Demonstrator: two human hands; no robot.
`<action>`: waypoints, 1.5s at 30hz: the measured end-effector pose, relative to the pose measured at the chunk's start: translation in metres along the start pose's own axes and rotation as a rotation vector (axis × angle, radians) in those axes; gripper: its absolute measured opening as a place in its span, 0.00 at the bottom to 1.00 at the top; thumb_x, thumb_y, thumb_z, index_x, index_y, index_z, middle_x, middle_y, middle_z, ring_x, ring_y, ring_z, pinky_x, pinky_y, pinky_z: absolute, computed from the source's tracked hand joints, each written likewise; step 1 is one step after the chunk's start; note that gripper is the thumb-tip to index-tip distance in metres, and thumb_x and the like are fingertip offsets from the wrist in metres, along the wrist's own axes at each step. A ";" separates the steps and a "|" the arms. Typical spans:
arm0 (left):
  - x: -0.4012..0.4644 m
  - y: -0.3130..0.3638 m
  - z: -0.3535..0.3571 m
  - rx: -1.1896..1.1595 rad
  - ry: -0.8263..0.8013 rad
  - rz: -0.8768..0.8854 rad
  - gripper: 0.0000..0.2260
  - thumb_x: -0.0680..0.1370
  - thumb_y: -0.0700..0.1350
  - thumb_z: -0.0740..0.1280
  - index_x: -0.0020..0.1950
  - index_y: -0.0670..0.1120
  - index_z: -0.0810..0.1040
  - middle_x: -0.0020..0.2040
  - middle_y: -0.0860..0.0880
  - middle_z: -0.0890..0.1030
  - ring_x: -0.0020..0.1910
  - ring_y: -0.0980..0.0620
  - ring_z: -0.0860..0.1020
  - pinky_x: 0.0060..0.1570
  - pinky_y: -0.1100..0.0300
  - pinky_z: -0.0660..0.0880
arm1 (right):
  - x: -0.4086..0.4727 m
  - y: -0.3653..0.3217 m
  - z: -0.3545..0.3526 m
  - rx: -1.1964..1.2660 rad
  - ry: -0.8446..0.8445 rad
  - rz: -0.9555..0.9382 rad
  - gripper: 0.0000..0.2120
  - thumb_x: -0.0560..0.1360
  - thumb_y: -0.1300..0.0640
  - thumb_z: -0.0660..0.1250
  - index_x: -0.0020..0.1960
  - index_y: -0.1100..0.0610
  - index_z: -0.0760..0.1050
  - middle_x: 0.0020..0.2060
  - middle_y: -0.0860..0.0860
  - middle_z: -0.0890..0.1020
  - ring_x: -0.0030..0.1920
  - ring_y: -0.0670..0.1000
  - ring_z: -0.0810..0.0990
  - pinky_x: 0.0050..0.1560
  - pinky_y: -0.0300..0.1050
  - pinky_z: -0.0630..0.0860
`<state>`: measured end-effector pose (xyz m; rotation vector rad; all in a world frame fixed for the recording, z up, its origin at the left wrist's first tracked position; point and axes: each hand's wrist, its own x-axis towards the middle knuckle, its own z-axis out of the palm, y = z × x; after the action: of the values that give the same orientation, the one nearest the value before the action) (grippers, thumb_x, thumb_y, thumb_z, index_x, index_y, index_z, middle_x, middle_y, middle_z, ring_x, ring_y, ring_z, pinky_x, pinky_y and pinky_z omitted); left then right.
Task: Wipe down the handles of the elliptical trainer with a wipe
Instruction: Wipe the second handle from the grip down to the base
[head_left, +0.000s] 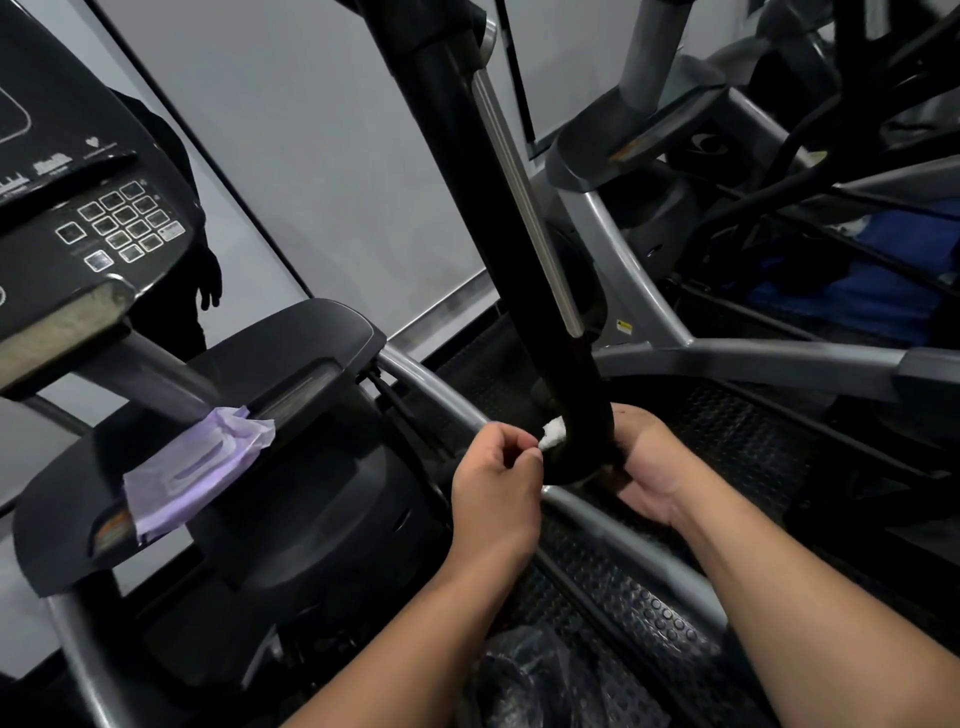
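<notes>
The left hand (496, 475) pinches a small white crumpled wipe (551, 433) against the black tubular handle (519, 270); the right hand (647, 467) grips behind it. So slight a pinch could slip, dropping the wipe.

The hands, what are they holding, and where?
Left hand pinches a small white wipe by one end against the black padded handle; right hand grips its base.

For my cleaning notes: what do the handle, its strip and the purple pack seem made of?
Handle: probably black rubber or plastic, smooth with a dull sheen. Strip: likely brushed metal, silvery with bright reflection. Pack: thin plastic film, crinkled and slightly translucent.
</notes>
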<state>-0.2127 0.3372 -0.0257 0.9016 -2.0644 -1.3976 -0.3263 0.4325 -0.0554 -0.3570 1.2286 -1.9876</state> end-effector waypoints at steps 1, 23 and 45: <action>0.001 0.001 0.000 0.003 0.000 0.007 0.13 0.74 0.36 0.67 0.36 0.54 0.77 0.32 0.50 0.77 0.33 0.52 0.74 0.35 0.54 0.72 | 0.000 -0.002 0.001 -0.034 -0.015 -0.002 0.10 0.66 0.61 0.67 0.41 0.66 0.83 0.41 0.65 0.82 0.41 0.60 0.82 0.44 0.48 0.79; 0.010 -0.006 -0.005 0.246 -0.167 0.247 0.17 0.73 0.28 0.64 0.50 0.46 0.85 0.47 0.52 0.82 0.41 0.62 0.81 0.43 0.68 0.77 | -0.024 0.022 0.014 -0.220 0.310 -0.343 0.16 0.86 0.49 0.52 0.60 0.51 0.77 0.52 0.38 0.83 0.55 0.29 0.78 0.60 0.27 0.72; 0.005 -0.023 -0.013 0.360 -0.188 0.328 0.15 0.76 0.35 0.64 0.52 0.55 0.79 0.47 0.56 0.81 0.50 0.56 0.77 0.50 0.58 0.76 | -0.044 0.027 0.015 -0.700 0.377 -0.478 0.16 0.70 0.33 0.68 0.51 0.40 0.73 0.46 0.43 0.82 0.49 0.43 0.81 0.47 0.40 0.76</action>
<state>-0.2017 0.3198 -0.0423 0.5391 -2.5227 -0.9870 -0.2759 0.4480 -0.0649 -0.6871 2.2559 -1.9990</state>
